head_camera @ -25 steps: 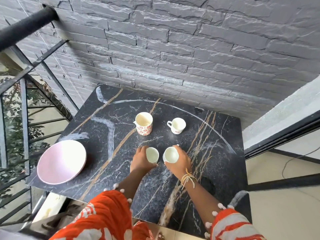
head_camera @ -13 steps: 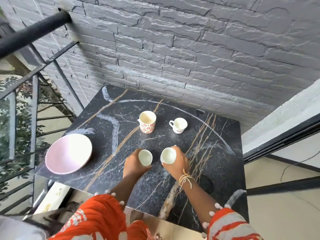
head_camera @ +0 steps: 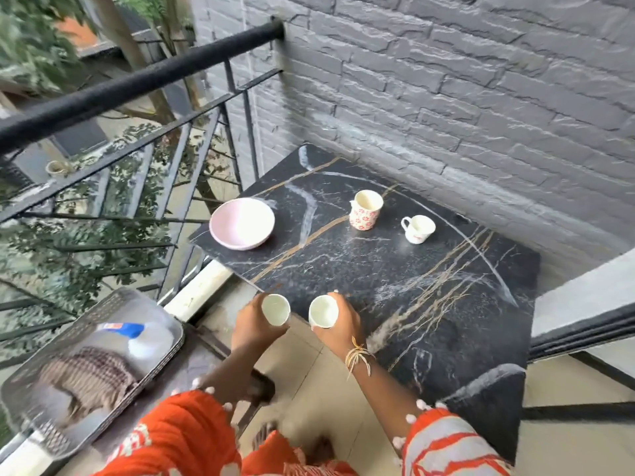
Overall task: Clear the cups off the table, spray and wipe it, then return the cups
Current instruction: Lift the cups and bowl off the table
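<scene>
Gripping one small white cup [head_camera: 276, 309], the left hand [head_camera: 254, 326] holds it off the near edge of the worktop [head_camera: 395, 276], fingers curled round its side. Just beside it, the right hand [head_camera: 340, 324] grips a second white cup [head_camera: 323, 311] the same way. Farther back on the marble stand a floral mug [head_camera: 366, 210], a handled cup [head_camera: 418, 229] and a pink bowl [head_camera: 242, 223]. Lower left, a tray [head_camera: 165, 352] carries a spray bottle [head_camera: 137, 336] and checked cloth [head_camera: 89, 379].
</scene>
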Action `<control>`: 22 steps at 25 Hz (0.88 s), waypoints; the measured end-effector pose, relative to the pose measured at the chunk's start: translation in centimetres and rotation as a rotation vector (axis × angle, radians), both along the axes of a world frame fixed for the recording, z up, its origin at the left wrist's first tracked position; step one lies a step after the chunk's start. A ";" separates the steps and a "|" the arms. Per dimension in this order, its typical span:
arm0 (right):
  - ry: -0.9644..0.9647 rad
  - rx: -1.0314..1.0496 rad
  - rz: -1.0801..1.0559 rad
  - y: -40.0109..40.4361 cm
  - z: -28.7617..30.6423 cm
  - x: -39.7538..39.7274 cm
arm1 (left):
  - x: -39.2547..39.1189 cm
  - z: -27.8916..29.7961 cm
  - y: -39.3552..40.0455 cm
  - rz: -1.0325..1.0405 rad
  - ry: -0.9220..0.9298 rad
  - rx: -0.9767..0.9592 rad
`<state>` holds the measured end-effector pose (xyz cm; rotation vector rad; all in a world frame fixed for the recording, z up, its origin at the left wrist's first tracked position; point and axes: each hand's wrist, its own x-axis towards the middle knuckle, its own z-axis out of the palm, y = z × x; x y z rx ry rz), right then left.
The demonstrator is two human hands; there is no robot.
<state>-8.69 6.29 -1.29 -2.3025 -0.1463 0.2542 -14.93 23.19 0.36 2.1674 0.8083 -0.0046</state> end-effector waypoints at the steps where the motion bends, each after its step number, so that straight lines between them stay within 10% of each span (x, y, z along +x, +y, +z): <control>1: -0.003 0.001 0.023 0.8 -0.2 -0.9 | -1.3 0.0 0.6 0.034 -0.005 -0.005; 22: 0.162 -0.233 0.461 22.3 -15.6 -16.4 | -21.0 -13.2 15.5 0.327 0.230 -0.137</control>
